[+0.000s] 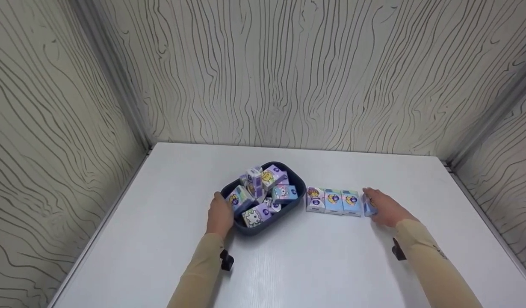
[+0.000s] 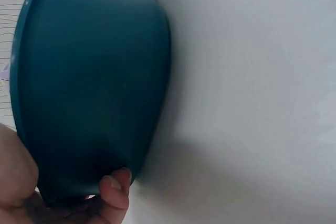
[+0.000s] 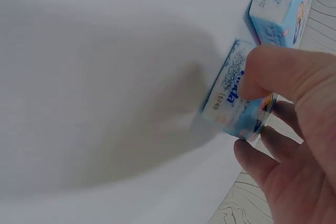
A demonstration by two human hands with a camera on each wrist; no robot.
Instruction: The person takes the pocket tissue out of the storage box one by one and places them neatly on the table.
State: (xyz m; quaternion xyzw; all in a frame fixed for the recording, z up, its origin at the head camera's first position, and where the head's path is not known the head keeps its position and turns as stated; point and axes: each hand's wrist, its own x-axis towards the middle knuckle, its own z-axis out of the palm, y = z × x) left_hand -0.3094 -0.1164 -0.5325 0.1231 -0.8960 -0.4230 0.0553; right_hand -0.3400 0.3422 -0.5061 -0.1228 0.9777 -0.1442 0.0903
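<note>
My left hand holds the left end of a dark blue-green plastic basin. In the left wrist view, fingertips curl against the outer wall of the basin, and the thumb side lies at its rim. Several small tissue packs, such as a purple one, lie jumbled in the basin; one stands upright. At the right, my right hand pinches a blue tissue pack between thumb and fingers, low over the table. This pack stands at the right end of a row, a small gap from its neighbour.
Three tissue packs, the middle one blue, stand side by side right of the basin. They rest on a white table. Wood-grain patterned panels enclose the table at the back and both sides.
</note>
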